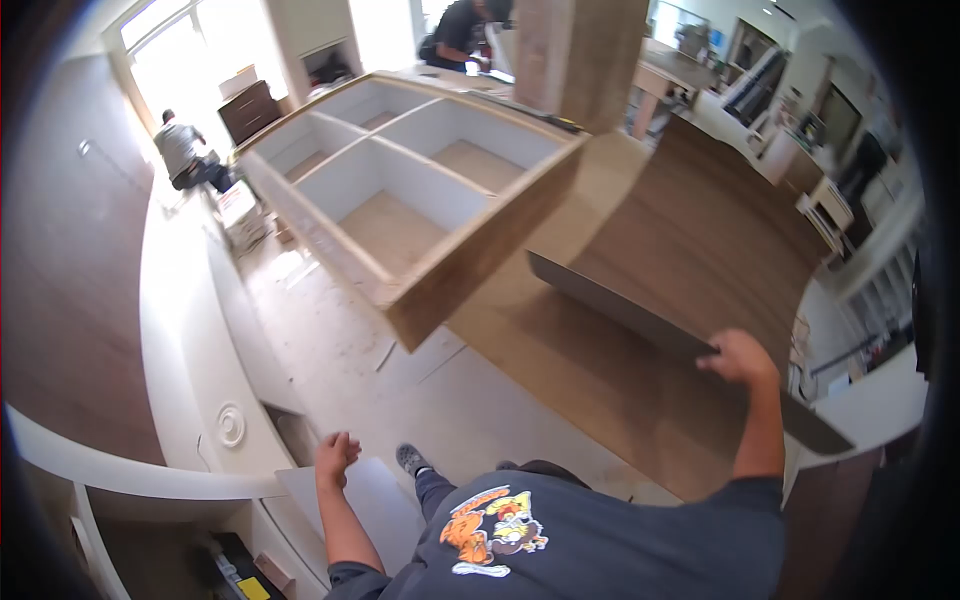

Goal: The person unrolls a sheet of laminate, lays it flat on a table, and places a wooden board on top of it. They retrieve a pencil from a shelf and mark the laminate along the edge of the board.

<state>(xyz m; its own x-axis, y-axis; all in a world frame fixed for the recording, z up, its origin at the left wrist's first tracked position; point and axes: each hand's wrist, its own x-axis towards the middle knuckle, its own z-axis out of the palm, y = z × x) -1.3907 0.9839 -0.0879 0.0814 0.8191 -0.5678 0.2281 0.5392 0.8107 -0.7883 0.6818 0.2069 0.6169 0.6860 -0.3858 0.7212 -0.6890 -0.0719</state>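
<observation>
My right hand [740, 357] is closed on the near edge of a large thin brown wood-grain laminate sheet [700, 230]. The sheet bows upward, its near edge raised off a flat brown board [590, 370] beneath. My left hand [340, 455] hangs at the lower left, fingers loosely curled, with nothing visible in it. A white panel [370, 505] lies below that hand. Beyond the sheet, on the left, is a wooden frame box [480, 250] divided into several white-walled compartments.
A wooden column [582, 65] rises behind the frame box. One person [462, 35] works at the back, and another [182, 150] sits at the far left. Scraps lie on the dusty floor [330, 330]. A curved white cabinet [150, 485] borders the lower left. Benches and materials crowd the right background.
</observation>
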